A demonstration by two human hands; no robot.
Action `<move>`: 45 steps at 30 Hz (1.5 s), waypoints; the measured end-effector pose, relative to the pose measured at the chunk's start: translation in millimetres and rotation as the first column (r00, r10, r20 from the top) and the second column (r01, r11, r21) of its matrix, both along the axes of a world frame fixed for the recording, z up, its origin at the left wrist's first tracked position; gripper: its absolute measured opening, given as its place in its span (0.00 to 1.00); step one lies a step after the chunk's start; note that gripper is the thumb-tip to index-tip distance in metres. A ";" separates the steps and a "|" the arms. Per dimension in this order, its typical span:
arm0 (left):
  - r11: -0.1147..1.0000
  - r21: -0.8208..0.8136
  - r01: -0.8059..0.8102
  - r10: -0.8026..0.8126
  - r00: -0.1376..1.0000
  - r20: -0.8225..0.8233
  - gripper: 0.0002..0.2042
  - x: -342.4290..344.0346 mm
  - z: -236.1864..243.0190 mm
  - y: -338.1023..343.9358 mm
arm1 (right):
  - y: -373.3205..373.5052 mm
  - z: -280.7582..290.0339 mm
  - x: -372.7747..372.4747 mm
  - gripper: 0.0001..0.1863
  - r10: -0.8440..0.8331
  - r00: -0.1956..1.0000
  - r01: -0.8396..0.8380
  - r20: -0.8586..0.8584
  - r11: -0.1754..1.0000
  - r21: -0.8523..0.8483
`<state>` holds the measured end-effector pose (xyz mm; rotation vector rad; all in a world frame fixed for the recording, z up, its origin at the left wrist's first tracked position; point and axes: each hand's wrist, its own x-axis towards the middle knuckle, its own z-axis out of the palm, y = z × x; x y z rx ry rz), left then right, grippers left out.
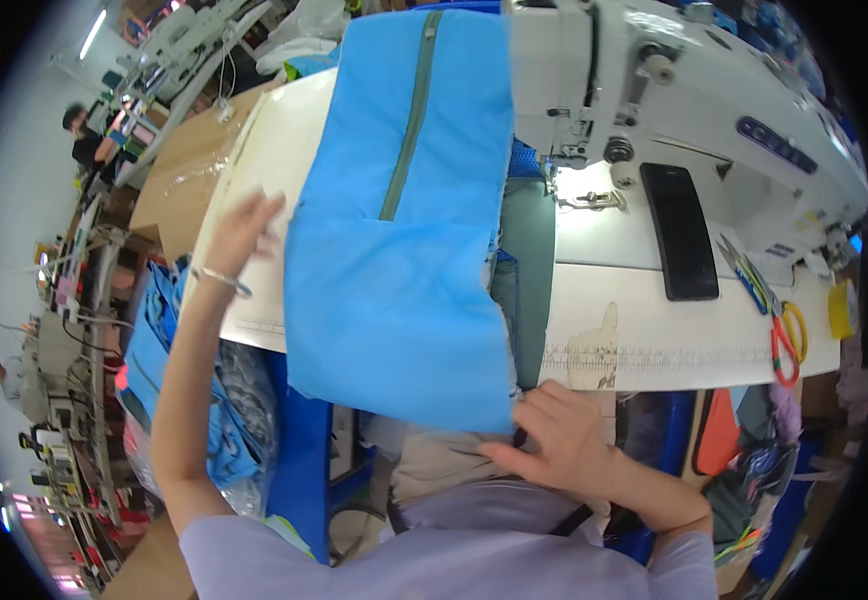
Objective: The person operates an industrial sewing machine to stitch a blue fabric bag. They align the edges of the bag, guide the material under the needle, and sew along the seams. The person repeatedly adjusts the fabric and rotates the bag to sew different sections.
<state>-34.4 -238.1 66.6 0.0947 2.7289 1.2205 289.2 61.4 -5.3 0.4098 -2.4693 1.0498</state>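
Note:
A bright blue fabric panel with a dark green zipper lies across the sewing table and hangs over its front edge. A grey-green fabric layer shows under its right side, next to the needle area of the white sewing machine. My right hand is closed on the near right corner of the blue panel; what lies under its fingertips is partly hidden. My left hand, wearing a bracelet, is raised left of the panel. Its fingers are apart and slightly blurred, holding nothing.
A black phone and scissors with red and yellow handles lie right of the machine's needle. A yellow tape roll is at the right edge. Cardboard and blue fabric pieces are at left. Two people sit farther off.

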 end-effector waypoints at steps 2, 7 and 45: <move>0.997 -0.013 0.075 -0.065 0.930 0.363 0.28 22.3 -8.0 -13.5 | -4.2 6.2 -4.3 0.18 -0.023 0.995 0.033 0.097 0.995 -0.095; 0.796 0.574 0.193 -0.195 0.979 -0.059 0.19 94.2 37.8 5.6 | -4.8 31.8 -2.7 0.22 0.110 0.801 0.171 0.589 0.900 -0.400; 0.388 -0.549 0.740 -0.857 0.072 -0.509 0.21 132.8 -36.1 173.4 | -30.0 -12.4 69.7 0.11 0.173 0.968 -0.108 -0.183 0.942 0.319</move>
